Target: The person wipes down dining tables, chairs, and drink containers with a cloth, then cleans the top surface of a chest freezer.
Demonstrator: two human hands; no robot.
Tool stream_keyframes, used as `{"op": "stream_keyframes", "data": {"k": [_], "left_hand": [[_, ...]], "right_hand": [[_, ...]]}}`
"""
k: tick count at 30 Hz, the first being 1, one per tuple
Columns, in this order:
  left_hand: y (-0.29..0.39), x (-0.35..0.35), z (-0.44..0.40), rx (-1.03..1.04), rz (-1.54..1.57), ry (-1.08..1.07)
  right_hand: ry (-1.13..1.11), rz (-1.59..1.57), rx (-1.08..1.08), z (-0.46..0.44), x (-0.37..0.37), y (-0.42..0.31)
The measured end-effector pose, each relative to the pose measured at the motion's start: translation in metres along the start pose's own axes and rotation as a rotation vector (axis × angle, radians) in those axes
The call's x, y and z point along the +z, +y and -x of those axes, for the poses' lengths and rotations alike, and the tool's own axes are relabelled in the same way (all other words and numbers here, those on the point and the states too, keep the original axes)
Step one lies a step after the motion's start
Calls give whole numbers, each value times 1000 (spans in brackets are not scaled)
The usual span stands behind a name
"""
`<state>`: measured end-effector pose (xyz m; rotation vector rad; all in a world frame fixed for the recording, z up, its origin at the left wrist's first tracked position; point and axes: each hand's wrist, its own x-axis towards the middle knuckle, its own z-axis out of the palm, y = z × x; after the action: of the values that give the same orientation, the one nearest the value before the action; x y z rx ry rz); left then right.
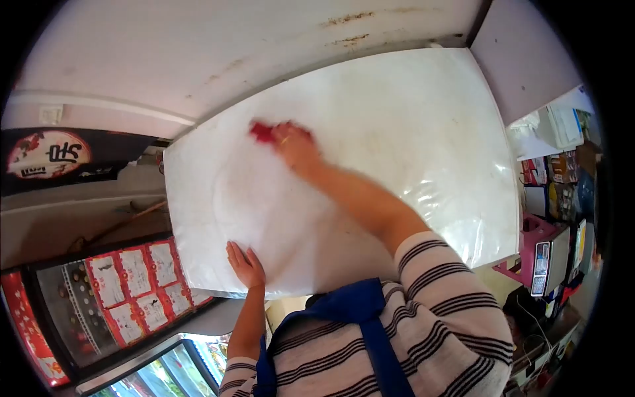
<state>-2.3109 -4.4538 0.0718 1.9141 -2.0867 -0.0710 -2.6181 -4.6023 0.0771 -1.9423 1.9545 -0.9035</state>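
Note:
A white table [397, 112] with a shiny, plastic-like top fills the middle of the head view. My right hand [296, 149] reaches far across it and presses a red cloth [263, 131] against the surface. Motion blurs the cloth and my fingers a little; a ring shows on one finger. Close to the near left edge, my left hand [247, 266] lies flat on the tabletop, fingers stretched out and holding nothing.
A stained wall [264, 40] runs along the table's far side. Glass-door fridges [159, 374] stand at lower left, near a dark sign [59, 155]. On the right are a pink stool [532, 231], a scale-like device with a keypad [541, 268] and shelves of packaged goods [562, 169].

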Motion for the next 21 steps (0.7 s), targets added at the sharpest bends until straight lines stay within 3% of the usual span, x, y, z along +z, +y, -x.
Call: {"op": "stream_keyframes", "data": {"k": [2,3,6,8,10,11,13,14,15,16,18,19,20,21], "left_hand": [[2,0,-3,-19,-27,-2],[1,2,-4,-2,-13,-1],[-5,6,-3,49,2,30],[-6,7,-3,54,-52,27],[-12,11,-3,75,-59,29],[-15,15,-4,76,-84,32],[-24,27,-5,97,-103,78],[-15,24,-2,88,-186,81],[-29,34,-5,184,-259,153],[-26,35,-6,179,-306,109],[-42,38,-13,202,-238,108],[-36,29,-15,156,-218,81],[-85,84,-26,385,-288,515],[-125,108,-52,460,-241,506]], "right_hand": [[243,-50,137,0,-26,66],[410,84,186,3,-34,103],[588,74,326,57,-121,180],[613,94,562,113,-178,205],[711,760,320,184,-199,237],[724,803,350,208,-202,234],[826,673,647,267,-207,232],[908,461,641,294,-191,237],[1084,631,589,305,-170,241],[1012,336,892,307,-173,207],[1014,606,710,315,-140,168],[895,679,810,311,-135,123],[847,397,781,312,-116,109],[898,269,639,313,-113,74]]}}
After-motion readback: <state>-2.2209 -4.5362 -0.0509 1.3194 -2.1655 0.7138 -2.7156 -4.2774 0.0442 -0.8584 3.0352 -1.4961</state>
